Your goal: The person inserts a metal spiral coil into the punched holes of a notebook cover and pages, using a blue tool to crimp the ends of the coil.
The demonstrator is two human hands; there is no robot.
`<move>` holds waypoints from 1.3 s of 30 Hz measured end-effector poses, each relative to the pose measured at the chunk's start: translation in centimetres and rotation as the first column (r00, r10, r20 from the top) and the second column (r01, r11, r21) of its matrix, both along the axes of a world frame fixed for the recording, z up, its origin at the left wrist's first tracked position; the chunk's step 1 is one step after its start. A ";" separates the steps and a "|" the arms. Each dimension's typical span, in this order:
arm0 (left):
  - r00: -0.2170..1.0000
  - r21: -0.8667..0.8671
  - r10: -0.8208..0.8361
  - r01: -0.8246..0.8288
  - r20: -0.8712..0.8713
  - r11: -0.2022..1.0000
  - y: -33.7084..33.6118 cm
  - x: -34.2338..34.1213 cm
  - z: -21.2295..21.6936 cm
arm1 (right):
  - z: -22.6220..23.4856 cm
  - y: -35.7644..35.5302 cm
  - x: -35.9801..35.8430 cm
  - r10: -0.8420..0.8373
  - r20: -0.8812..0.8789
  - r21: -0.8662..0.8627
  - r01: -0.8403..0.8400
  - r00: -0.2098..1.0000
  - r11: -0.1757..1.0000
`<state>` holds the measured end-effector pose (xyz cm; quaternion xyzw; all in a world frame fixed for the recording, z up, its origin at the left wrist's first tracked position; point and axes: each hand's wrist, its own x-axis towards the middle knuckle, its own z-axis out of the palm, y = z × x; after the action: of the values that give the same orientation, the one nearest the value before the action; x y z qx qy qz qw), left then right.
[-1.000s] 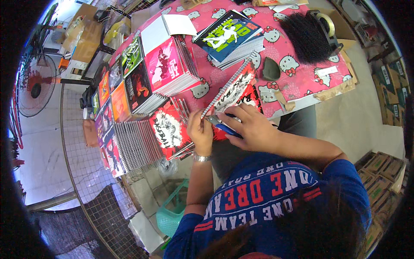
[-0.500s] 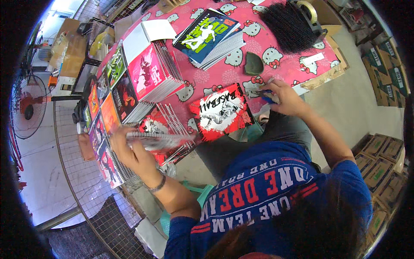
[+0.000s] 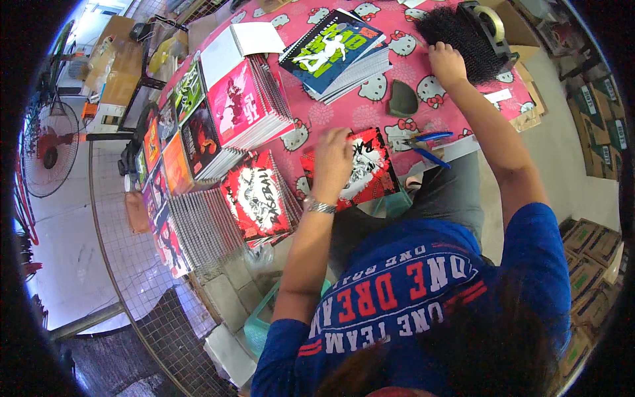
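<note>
My left hand [image 3: 333, 162] lies over the left part of a red-and-white notebook [image 3: 372, 173] near the table's front edge. Its fingers are curled down on the cover, which shows a drawn ball player. My right hand [image 3: 448, 64] reaches far right, with bent fingers at the edge of a pile of black spiral binding coils [image 3: 456, 36]; the fingertips are partly lost against the coils. Blue-handled pliers [image 3: 430, 143] lie on the table right of the notebook. To the left of my left hand, a stack of similar red notebooks [image 3: 258, 198] lies cover up.
Stacks of spiral notebooks in pink [image 3: 239, 106] and blue [image 3: 331, 53] stand farther back. A dark dish [image 3: 403, 99] and a tape dispenser [image 3: 491, 28] sit on the pink patterned tablecloth [image 3: 311, 116]. Cartons [image 3: 592, 241] are piled at the right, a fan [image 3: 49, 149] at the left.
My left hand has left a notebook on the red stack and moved right onto the other one. My right hand has let go of the pliers and moved up to the coils.
</note>
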<state>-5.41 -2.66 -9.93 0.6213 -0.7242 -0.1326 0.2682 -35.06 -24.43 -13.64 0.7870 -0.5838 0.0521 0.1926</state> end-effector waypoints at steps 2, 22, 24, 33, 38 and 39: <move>0.989 0.128 0.028 -0.047 0.147 0.991 0.1 -0.7 -1.5 | 0.1 0.1 1.0 0.025 -0.021 -0.033 -0.025 0.999 0.999; 0.970 -0.128 -0.082 0.114 0.229 0.985 6.6 -1.1 8.3 | 8.2 16.3 2.2 -0.325 0.934 0.282 -0.861 0.146 0.423; 0.967 -0.156 -0.074 0.114 0.245 0.981 6.1 -1.1 8.0 | 8.8 18.8 3.2 -0.346 0.921 0.303 -0.885 0.177 0.354; 0.990 -0.245 -0.047 0.078 0.130 0.966 5.2 -1.7 8.0 | 10.5 18.9 4.2 0.238 0.935 0.087 -0.822 0.261 0.562; 0.991 -0.257 -0.048 0.079 0.128 0.963 5.4 -1.7 7.9 | 10.6 19.3 5.1 0.425 0.843 -0.015 -0.775 0.330 0.632; 0.990 -0.256 -0.048 0.080 0.129 0.963 5.4 -1.7 7.9 | 10.6 19.4 5.1 0.425 0.843 -0.015 -0.775 0.329 0.632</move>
<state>-7.11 2.71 -2.07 0.5639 -0.7700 -0.0065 0.2985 -29.96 -5.06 -3.03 0.8593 -0.2573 0.3415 -0.2807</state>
